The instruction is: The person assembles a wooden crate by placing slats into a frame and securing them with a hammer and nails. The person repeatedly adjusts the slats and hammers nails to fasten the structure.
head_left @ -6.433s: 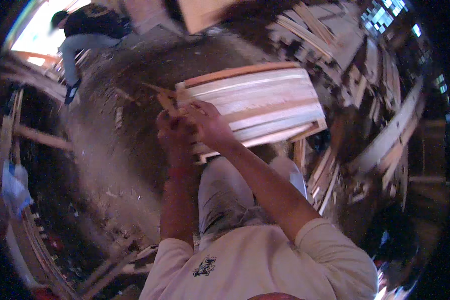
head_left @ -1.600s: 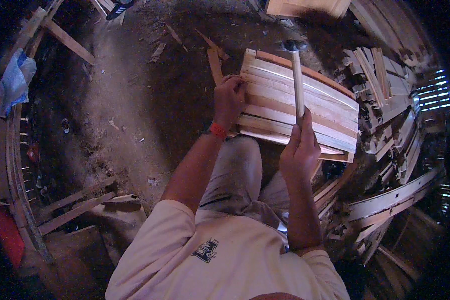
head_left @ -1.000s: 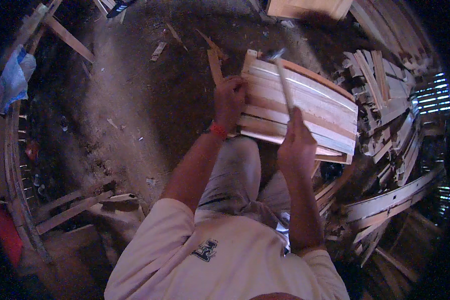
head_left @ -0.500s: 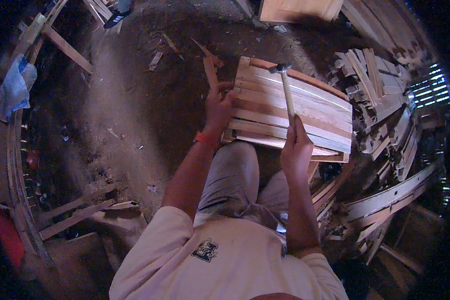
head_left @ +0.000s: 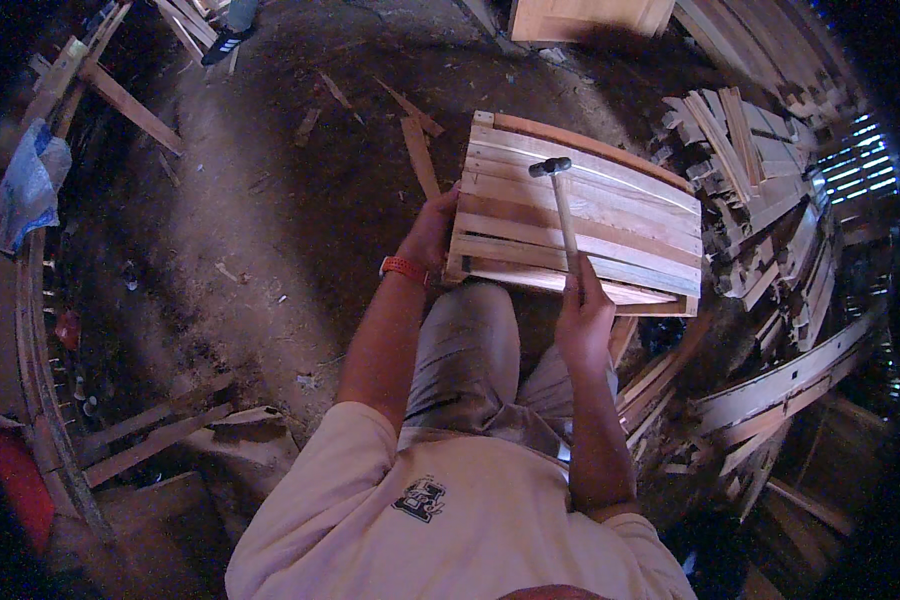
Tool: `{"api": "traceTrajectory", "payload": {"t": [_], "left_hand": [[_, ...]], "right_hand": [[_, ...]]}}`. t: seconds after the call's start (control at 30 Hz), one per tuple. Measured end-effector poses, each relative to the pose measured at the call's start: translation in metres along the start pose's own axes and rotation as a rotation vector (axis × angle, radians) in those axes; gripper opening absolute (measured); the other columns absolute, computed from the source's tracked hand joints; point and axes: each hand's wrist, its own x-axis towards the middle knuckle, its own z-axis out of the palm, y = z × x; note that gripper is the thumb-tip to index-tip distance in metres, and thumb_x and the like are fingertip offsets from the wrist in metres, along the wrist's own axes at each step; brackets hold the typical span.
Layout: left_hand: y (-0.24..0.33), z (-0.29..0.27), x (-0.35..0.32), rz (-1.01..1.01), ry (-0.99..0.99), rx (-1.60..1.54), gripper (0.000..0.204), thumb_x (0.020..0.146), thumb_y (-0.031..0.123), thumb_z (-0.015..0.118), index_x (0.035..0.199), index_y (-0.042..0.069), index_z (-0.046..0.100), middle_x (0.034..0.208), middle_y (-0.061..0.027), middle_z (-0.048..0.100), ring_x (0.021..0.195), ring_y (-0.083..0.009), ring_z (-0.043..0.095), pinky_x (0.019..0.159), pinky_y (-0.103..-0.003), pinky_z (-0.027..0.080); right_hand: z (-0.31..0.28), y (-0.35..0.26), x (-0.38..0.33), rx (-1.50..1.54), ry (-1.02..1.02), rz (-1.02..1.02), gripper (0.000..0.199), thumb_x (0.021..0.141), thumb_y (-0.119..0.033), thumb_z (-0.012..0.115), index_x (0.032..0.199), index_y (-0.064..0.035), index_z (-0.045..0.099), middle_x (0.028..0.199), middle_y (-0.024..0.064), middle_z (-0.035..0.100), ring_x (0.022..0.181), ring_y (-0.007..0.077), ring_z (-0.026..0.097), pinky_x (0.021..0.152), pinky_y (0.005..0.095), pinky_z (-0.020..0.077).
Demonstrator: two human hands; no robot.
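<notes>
In front of my knees, tilted, lies a slatted wooden crate of pale and reddish boards, with a darker strip along its far edge. My left hand, with an orange-red band at the wrist, grips the crate's left end; its fingertips are partly hidden by the wood. Closed around the lower handle of a hammer is my right hand. The hammer's dark metal head is over the middle slats; whether it touches them I cannot tell.
Offcuts and boards are piled on the right. Loose wood strips lie on the dirt floor beyond my left hand. A pale wooden panel stands at the far side. Another person's shoe shows far left.
My left hand has come nearer and closed on the crate's left end. The hammer has moved slightly left and nearer, its head now farther in over the slats. The crate has shifted slightly left.
</notes>
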Motion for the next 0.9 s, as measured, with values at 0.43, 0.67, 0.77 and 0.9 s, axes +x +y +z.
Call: {"api": "traceTrajectory", "payload": {"t": [0.43,0.67,0.77,0.9], "left_hand": [[-0.003,0.003,0.015,-0.023,-0.007,-0.034,0.062,0.105,0.057,0.045,0.138,0.006,0.06,0.13,-0.0143,0.068,0.114,-0.0322,0.067,0.101,-0.047,0.054],[-0.002,-0.002,0.022,-0.037,-0.033,-0.034,0.067,0.102,0.061,0.049,0.143,0.008,0.056,0.134,-0.0154,0.066,0.117,-0.0318,0.066,0.103,-0.047,0.053],[-0.003,0.0,0.018,-0.059,-0.014,-0.052,0.067,0.102,0.06,0.051,0.143,0.007,0.056,0.135,-0.0164,0.065,0.119,-0.0321,0.066,0.104,-0.047,0.053],[-0.005,-0.017,0.023,-0.07,-0.048,-0.028,0.064,0.103,0.057,0.049,0.143,0.007,0.057,0.138,-0.0172,0.064,0.12,-0.0328,0.065,0.107,-0.046,0.05]], "right_hand": [[0.007,-0.02,-0.005,-0.005,-0.154,-0.029,0.036,0.102,-0.011,0.058,0.136,0.0011,0.062,0.111,0.0294,0.071,0.1,0.0426,0.072,0.087,0.0455,0.056],[0.01,-0.01,-0.004,-0.046,-0.108,-0.037,0.033,0.103,-0.015,0.059,0.132,-0.0003,0.065,0.11,0.0269,0.072,0.099,0.0407,0.073,0.085,0.0462,0.0573],[0.007,-0.011,-0.004,-0.044,-0.17,0.09,0.034,0.104,-0.021,0.058,0.13,-0.0017,0.066,0.113,0.0271,0.072,0.103,0.0463,0.071,0.088,0.0513,0.0572],[0.016,0.012,-0.007,-0.078,-0.138,0.086,0.03,0.105,-0.023,0.059,0.122,0.0003,0.067,0.089,0.0195,0.068,0.078,0.0286,0.062,0.072,0.0416,0.051]]}}
